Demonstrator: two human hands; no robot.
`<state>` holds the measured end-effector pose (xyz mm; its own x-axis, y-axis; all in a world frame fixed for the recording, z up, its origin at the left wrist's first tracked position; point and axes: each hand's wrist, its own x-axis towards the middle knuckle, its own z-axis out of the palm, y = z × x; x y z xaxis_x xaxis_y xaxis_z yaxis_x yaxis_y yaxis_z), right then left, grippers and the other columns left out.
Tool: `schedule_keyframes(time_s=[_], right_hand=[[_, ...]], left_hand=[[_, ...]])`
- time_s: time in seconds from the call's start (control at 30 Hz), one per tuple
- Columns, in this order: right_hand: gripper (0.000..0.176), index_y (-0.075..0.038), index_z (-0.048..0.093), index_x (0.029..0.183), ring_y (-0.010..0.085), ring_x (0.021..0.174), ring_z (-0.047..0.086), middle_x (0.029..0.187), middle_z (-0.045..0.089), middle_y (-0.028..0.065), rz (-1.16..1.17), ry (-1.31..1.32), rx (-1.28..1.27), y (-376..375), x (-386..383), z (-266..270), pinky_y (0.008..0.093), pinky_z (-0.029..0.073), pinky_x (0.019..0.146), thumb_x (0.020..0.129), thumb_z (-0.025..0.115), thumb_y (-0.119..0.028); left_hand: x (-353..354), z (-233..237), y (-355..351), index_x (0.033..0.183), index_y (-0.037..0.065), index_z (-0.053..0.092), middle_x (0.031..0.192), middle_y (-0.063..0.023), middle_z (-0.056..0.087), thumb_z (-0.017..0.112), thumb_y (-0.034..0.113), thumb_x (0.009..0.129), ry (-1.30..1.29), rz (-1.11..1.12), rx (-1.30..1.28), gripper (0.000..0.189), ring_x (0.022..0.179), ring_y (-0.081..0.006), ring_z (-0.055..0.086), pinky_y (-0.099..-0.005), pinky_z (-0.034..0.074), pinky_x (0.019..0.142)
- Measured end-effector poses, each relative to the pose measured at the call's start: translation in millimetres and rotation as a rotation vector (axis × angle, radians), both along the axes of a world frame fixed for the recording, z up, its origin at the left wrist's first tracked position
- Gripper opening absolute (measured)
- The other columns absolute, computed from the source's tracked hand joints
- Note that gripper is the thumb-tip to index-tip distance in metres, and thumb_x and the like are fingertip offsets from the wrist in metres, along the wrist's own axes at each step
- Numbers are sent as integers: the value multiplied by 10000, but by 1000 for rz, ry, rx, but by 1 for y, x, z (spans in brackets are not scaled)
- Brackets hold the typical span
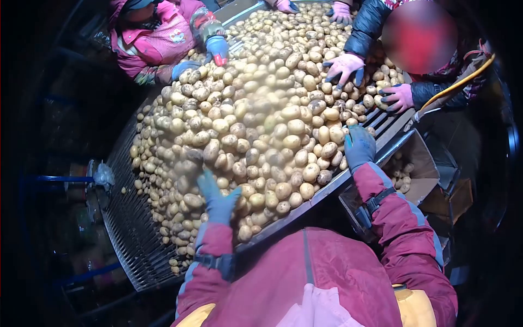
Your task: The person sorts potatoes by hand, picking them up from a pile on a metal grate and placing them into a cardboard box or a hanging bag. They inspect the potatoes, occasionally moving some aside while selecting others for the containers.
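A large heap of potatoes (245,147) lies on a slatted metal table (126,218). My left hand (219,200), in a blue-grey glove, is over the near side of the heap with thumb and fingers spread, holding nothing. At the table's right edge, my right hand (360,148), in the same kind of glove, rests against the potatoes beside the metal rim (327,188). Its fingers reach forward, thumb a little apart, and no potato shows in its grasp. The fingertips are partly hard to make out.
Below the right edge stands a cardboard box (422,169) holding some potatoes. A yellow hose (463,82) runs along the right. Across the heap, a co-worker's pink glove (346,67) and another person's blue glove (217,47) touch potatoes. More gloved hands are at the far end.
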<state>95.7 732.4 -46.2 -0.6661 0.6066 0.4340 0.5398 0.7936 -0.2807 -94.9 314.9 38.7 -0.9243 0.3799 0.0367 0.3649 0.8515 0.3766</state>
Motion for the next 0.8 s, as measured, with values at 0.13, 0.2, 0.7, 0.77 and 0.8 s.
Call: schedule_keyframes(time_s=[0.13,0.2,0.7,0.77,0.8], right_hand=[[236,-78,664,1060,302,958,630,1002,658,115,15,55,15,1,4,0,442,479,872,900,638,-249],[227,-77,663,1044,301,964,628,986,657,117,13,47,-13,1,2,2,443,476,872,897,640,-248],[260,-69,682,1078,274,1047,604,1056,655,80,-12,40,9,-2,2,4,430,452,944,892,635,-246],[265,-65,683,1084,277,1047,605,1058,656,83,-12,45,4,1,1,6,430,454,945,891,635,-241],[267,-63,682,1087,280,1047,606,1059,657,86,-6,46,-14,1,1,7,431,455,944,892,635,-238]], left_hand=[[-20,-24,51,1565,-52,252,1603,-296,280,894,482,676,150,-51,-42,1220,1523,-427,190,-504,217,1239],[-37,-34,74,1539,-69,300,1601,-279,290,898,450,680,296,-76,-49,1168,1504,-425,236,-471,260,1233],[-145,-32,220,1600,236,314,1663,-271,92,882,517,627,120,-93,134,1161,1473,-490,276,-473,295,1209],[-162,-26,252,1585,199,350,1661,-243,163,881,447,671,124,-203,140,1085,1500,-457,256,-449,297,1213],[-169,-22,269,1573,173,373,1641,-251,240,897,402,691,187,-306,127,1051,1515,-418,254,-440,299,1210]])
